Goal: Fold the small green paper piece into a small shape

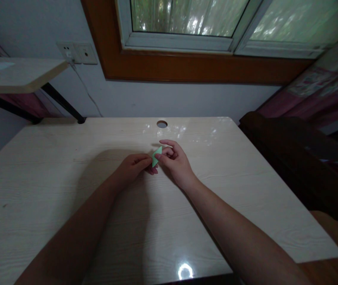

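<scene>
Between my two hands is a small piece of folded light-green paper [157,153], held above the pale wooden desk. My left hand [137,163] pinches its lower left edge between thumb and fingers. From the other side, my right hand [176,159] grips the paper with its thumb on the near face, and one finger stretches out beyond it. The paper has a pointed, roughly triangular outline. Fingers cover part of it, so its full fold cannot be made out.
The light wood-grain desk [237,221] has a round cable hole [162,124] near its back edge. A raised shelf [23,75] on black legs stands at the left. A white cord [85,88] hangs from the wall socket [76,53]. Dark furniture [281,158] stands along the right.
</scene>
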`<state>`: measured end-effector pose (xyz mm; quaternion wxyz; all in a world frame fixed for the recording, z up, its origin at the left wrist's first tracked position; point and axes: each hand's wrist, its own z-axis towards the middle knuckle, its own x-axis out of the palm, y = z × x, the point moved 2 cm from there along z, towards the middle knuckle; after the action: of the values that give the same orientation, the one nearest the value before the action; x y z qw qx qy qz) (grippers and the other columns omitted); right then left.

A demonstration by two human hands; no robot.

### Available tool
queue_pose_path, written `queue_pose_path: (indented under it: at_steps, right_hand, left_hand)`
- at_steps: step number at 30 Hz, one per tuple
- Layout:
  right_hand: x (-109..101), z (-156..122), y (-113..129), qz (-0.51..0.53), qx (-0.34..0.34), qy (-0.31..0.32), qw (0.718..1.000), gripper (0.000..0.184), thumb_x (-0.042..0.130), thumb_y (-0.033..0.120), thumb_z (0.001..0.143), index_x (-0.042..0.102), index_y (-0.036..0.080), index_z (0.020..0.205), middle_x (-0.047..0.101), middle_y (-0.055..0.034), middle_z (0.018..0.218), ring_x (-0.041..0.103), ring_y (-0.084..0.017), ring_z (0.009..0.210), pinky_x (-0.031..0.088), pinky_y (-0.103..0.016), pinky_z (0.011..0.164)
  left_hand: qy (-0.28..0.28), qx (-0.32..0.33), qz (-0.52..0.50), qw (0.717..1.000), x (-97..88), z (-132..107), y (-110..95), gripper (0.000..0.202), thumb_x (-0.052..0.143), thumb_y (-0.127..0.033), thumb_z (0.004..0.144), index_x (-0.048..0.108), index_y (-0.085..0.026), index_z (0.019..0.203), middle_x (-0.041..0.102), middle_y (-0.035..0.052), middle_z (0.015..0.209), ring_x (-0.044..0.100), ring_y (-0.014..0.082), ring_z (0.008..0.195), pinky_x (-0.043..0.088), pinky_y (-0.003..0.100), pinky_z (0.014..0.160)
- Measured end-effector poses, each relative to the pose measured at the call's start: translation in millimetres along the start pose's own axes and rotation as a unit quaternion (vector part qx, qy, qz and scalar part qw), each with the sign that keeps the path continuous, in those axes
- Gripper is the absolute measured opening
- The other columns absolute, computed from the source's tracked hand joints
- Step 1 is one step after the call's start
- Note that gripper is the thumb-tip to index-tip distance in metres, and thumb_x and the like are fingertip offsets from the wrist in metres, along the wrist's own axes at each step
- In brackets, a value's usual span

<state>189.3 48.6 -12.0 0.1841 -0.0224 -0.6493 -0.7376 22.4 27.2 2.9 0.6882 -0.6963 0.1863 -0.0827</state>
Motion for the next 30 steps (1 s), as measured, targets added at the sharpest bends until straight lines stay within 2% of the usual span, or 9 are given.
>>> queue_pose_path:
  at_steps: [9,21,30]
  right_hand:
    - [-0.4,0.6,-1.2,0.004,-0.002,-0.004,1.0,0.045,0.079,0.029,0.074,0.059,0.026,0.114,0.06,0.0077,0.07,0.055,-0.011,0.064,0.044,-0.027,0.067]
    - [1.6,-1.6,0.4,-0.037,-0.03,-0.029,0.998,0.042,0.078,0.028,0.075,0.06,0.028,0.113,0.063,0.0064,0.071,0.058,-0.012,0.067,0.045,-0.028,0.066]
    - [2.0,-0.2,-5.7,-0.019,0.002,0.037,0.999,0.053,0.081,0.032,0.073,0.057,0.028,0.119,0.06,0.0084,0.073,0.059,-0.011,0.065,0.046,-0.028,0.064]
  left_hand:
    - [0.01,-0.003,-0.006,1.0,0.0,1.1,3.5,0.029,0.062,-0.039,0.087,0.071,-0.014,0.078,0.076,0.0069,0.076,0.071,0.0176,0.072,0.056,0.029,0.074]
    - [-0.028,0.003,0.069,0.997,1.0,-0.4,1.9,0.022,0.062,-0.032,0.086,0.07,-0.016,0.072,0.073,0.003,0.071,0.067,0.0148,0.068,0.053,0.025,0.07]
    - [-0.04,0.018,0.086,0.995,-2.3,-0.7,7.3,0.026,0.061,-0.034,0.087,0.07,-0.015,0.073,0.073,0.0033,0.071,0.065,0.0149,0.067,0.05,0.025,0.07]
